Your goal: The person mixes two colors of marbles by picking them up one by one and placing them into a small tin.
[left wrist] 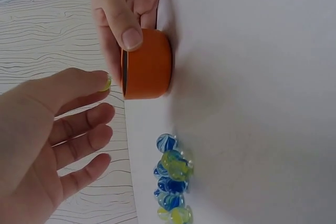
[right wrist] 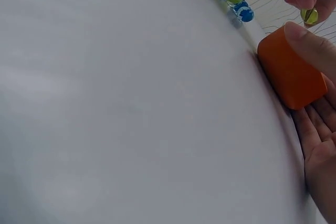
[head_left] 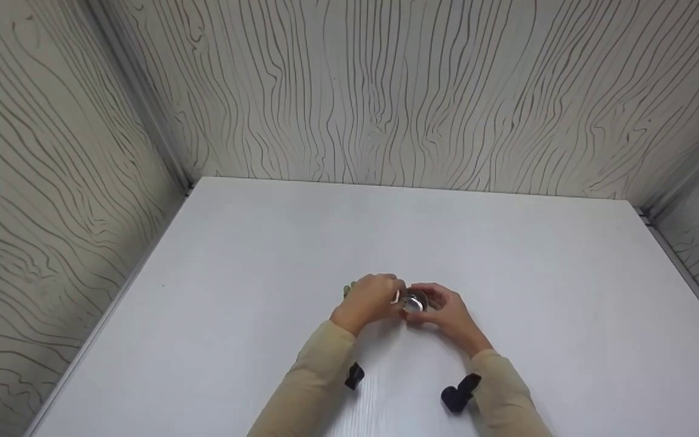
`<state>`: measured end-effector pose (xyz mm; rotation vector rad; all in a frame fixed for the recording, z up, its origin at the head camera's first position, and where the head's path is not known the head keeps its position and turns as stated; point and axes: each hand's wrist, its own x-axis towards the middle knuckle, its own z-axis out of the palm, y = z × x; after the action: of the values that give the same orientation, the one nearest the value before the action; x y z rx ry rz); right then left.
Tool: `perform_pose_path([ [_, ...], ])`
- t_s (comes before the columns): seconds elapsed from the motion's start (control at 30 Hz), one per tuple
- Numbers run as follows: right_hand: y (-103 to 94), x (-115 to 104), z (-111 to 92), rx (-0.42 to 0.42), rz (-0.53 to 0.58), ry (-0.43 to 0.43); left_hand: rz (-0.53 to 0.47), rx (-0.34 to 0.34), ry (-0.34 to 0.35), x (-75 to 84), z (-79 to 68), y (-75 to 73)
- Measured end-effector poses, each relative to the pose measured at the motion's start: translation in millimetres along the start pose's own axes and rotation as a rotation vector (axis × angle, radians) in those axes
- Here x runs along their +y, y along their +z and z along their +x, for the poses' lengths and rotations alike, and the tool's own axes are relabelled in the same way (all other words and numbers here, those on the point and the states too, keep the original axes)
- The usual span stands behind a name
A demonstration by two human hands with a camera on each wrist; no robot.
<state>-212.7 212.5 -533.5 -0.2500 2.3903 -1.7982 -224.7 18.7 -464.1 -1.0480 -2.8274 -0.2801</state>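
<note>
Your right hand (head_left: 449,312) grips the cup (left wrist: 150,66) by its side, likely to steady it; your left hand (head_left: 371,297) pinches a marble (right wrist: 309,16), other marbles (left wrist: 172,184) clustered within reach.

1. The person is wearing a beige left sleeve (head_left: 312,377) and a matching right sleeve (head_left: 505,391), both creasing.
2. Black attachments are showing too: a stubby left wrist camera (head_left: 354,376) and a knobbly right wrist camera (head_left: 457,397).
</note>
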Motion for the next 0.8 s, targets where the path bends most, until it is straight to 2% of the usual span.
perform_pose_path([
  [0.23,-0.3,0.0,-0.3,0.000,0.001,-0.001,0.025,0.007,0.031,2.7,4.6,5.7],
  [0.63,1.1,-1.3,-0.7,0.015,-0.011,0.011,-0.024,-0.035,0.000,-0.5,4.9,5.2],
  [0.8,1.4,-0.8,0.3,0.015,-0.012,0.018,-0.040,-0.026,-0.015,-4.0,1.3,4.5],
])
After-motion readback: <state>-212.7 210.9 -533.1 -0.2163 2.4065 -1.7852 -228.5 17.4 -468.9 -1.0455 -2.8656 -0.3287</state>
